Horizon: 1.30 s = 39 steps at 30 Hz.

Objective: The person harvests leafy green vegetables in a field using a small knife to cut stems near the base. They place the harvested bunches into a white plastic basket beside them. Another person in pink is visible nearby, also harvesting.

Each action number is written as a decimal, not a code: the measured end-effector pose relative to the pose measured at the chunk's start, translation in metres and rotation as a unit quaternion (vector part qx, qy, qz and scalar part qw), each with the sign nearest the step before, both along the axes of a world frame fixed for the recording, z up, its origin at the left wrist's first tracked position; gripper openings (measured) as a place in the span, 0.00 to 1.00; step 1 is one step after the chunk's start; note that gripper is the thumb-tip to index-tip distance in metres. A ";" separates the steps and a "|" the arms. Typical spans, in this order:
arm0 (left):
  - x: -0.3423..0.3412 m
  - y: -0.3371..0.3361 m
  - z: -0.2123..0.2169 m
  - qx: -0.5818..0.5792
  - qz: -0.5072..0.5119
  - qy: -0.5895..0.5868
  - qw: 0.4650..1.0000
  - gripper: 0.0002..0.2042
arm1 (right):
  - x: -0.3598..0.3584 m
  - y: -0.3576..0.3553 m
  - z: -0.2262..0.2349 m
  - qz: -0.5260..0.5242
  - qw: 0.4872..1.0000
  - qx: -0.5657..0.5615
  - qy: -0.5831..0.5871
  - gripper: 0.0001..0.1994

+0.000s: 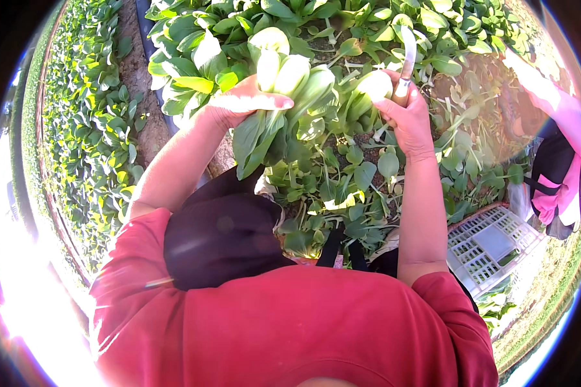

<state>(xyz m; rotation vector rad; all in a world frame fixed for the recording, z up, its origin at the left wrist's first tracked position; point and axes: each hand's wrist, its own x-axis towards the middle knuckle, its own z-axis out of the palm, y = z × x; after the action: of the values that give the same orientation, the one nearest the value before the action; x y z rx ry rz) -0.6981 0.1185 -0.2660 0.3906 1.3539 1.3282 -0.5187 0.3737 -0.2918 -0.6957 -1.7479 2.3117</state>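
My left hand [246,103] is closed round several heads of bok choy [294,79]. Their pale green bases point up and away from me, and dark leaves hang down below the thumb. In my right hand [408,121] is a small sickle [408,55], gripped by its wooden handle with the curved blade pointing up. Another bok choy head [372,86] is held at the fingers and thumb of that same hand, its leaves trailing toward the left bunch. Some of the right fingers are hidden behind the handle and the vegetable.
Growing bok choy plants [200,55] fill the bed ahead. Cut leaves [361,174] litter the soil below my hands. A white plastic crate [494,248] sits at right, near another person in pink [565,174]. Another planted row [87,129] runs along the left.
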 end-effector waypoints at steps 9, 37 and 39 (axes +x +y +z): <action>0.049 0.036 -0.042 0.060 0.001 0.043 0.997 0.36 | -0.008 -0.084 0.004 -0.131 0.964 -0.228 0.046 0.24; -0.025 -0.051 -0.045 -0.401 -0.304 0.621 0.601 0.19 | -0.097 -0.089 -0.154 0.243 0.868 0.422 -0.095 0.14; -0.024 -0.061 -0.047 -0.398 -0.278 0.615 0.622 0.21 | -0.110 -0.096 -0.155 0.275 0.860 0.404 -0.148 0.14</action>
<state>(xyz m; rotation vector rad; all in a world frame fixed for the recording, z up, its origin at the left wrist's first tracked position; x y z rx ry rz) -0.7216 0.0573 -0.3126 1.0640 2.4459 -0.3815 -0.6287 0.2776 -0.4465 -0.4170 -3.0712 1.4344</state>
